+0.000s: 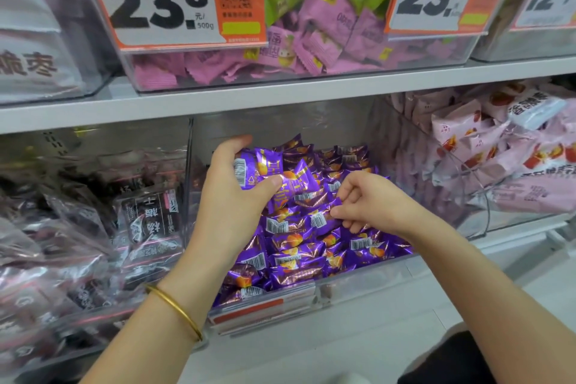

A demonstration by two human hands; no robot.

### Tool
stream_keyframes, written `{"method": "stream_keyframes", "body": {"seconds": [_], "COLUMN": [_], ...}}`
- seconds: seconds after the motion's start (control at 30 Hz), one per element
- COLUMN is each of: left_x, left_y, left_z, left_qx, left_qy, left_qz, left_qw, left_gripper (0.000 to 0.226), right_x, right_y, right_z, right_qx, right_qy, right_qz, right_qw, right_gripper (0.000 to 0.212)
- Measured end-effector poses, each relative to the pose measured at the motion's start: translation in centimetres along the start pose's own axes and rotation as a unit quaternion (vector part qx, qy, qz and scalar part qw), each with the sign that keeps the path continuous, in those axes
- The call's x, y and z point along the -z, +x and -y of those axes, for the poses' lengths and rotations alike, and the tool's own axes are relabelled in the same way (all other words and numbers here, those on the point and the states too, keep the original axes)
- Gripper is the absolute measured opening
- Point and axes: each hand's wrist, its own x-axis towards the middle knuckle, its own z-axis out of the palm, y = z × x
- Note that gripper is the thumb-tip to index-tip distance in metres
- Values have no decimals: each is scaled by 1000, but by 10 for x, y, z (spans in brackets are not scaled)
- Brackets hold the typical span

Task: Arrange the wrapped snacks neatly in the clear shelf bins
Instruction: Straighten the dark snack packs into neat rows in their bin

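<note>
A clear shelf bin (358, 285) on the lower shelf holds a heap of shiny purple wrapped snacks (299, 246) with barcodes and orange pictures. My left hand (232, 196), a gold bangle on its wrist, grips a small bunch of purple snack packets (265, 168) at the bin's back left. My right hand (371, 203) reaches in from the right, its fingertips pinching a purple snack packet (324, 217) in the middle of the heap.
To the left, a clear bin (93, 227) holds dark transparent-wrapped packets. At the right stands a bin of pink packets (498, 159). On the shelf above sits a bin of pink and green snacks (311, 50) with large price cards (156, 0). The white shelf edge (218, 100) overhangs the lower bins.
</note>
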Motion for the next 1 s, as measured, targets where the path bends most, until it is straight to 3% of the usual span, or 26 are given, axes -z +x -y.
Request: {"method": "stream_keyframes", "body": {"seconds": [0.17,0.27,0.37,0.43,0.57,0.8,1.0], "left_x": [-4,-11,-16,-18,-19,-27,-46], "left_y": [-6,-10,-11,-10,-8,-9,-6], "left_z": [-2,-5,-2,-2,-3,-3,-10], "left_qx": [-17,-24,-9,25,62,17,-10], "left_qy": [8,-10,-52,-85,-195,-70,79], "left_qz": [41,67,93,103,134,202,251], "left_qw": [999,997,994,991,970,977,965], "left_gripper": [68,75,80,72,29,29,24], "right_x": [12,4,-5,-5,1,21,31], "right_y": [-14,-28,-31,-28,-27,-36,-39], "right_z": [11,26,30,29,23,12,-11], "right_qx": [54,77,101,112,123,147,81], "right_qy": [73,241,248,251,230,152,107], "right_qz": [-112,0,63,55,58,33,33], "right_qw": [990,967,961,960,964,977,990], "right_gripper": [10,15,41,49,65,27,22]}}
